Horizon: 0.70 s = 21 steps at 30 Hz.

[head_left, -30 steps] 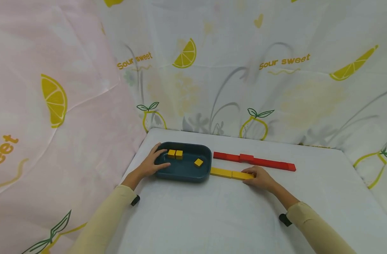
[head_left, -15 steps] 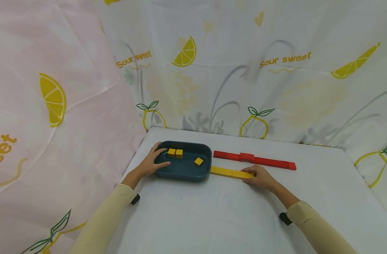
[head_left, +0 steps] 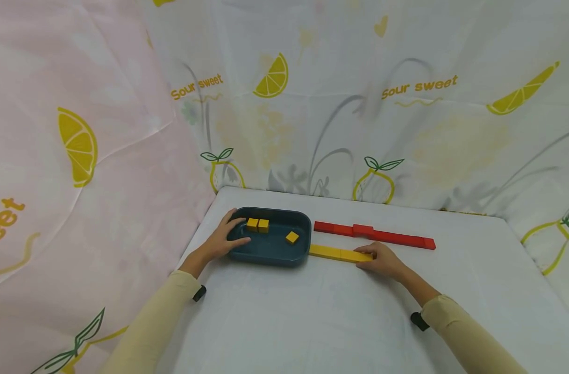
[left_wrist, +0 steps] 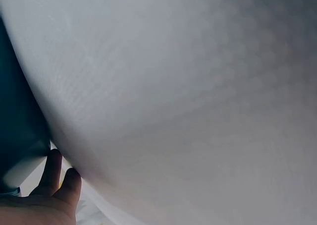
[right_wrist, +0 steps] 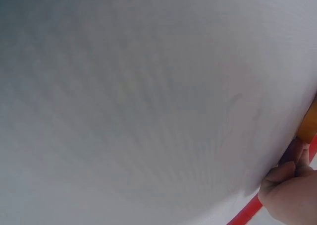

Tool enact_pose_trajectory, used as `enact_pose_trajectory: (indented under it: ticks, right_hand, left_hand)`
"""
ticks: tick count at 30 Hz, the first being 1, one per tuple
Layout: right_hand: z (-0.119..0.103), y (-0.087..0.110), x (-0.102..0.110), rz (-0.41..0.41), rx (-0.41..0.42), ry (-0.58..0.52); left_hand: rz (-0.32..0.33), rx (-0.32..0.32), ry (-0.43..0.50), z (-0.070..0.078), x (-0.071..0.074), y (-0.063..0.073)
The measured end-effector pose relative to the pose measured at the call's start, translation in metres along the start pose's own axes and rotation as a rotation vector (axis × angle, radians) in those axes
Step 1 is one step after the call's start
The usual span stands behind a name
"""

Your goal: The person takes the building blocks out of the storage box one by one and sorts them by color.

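Note:
My left hand [head_left: 219, 241] holds the left end of a dark blue rectangular dish [head_left: 276, 262], thumb and index finger reaching over its rim. In the left wrist view, two fingertips of that hand [left_wrist: 49, 200] show close by the outer wall of the dish [left_wrist: 17, 101]. Yellow cubes [head_left: 263, 226] lie inside it. From the right side of the dish runs a row of flat yellow blocks [head_left: 325, 252] on the white cloth. My right hand [head_left: 383, 259] pinches the right end block [head_left: 352, 256] between thumb and fingers; part of that block [right_wrist: 309, 123] shows at the right wrist view's edge.
Behind the yellow row, a longer line of red blocks [head_left: 396, 238] lies roughly parallel, with one raised red block [head_left: 363, 230] near its middle. A lemon-print fabric [head_left: 331, 130] hangs along the back, and a pinkish fabric [head_left: 139, 171] closes off the left.
The seam between the yellow blocks looks tighter, and my right hand has shifted very slightly left with the end block. My left hand and the dish stay in place.

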State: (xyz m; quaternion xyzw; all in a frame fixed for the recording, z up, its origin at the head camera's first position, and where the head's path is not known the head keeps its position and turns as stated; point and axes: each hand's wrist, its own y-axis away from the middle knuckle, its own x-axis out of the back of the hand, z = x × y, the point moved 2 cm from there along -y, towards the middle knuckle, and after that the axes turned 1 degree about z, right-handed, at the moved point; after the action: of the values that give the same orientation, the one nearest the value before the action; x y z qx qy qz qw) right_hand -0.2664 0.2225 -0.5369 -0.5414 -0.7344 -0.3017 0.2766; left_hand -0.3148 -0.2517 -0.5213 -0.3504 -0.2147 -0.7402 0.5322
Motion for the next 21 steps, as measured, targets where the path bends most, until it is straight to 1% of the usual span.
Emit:
enact_pose_trajectory:
  ticks: [7, 14, 21]
  right_hand:
    - [0.0, -0.0005, -0.0004, 0.002, 0.007, 0.01]
    - [-0.0013, 0.0008, -0.0008, -0.003, 0.0, -0.006]
    - [-0.0022, 0.0011, -0.0002, -0.009, 0.016, -0.006]
  left_hand:
    - [0.006, -0.005, -0.001, -0.0011, 0.0005, 0.0004]
    - [0.004, -0.008, -0.008, -0.0028, -0.0002, 0.0]
    - [0.006, -0.005, 0.002, -0.003, 0.0, 0.0014]
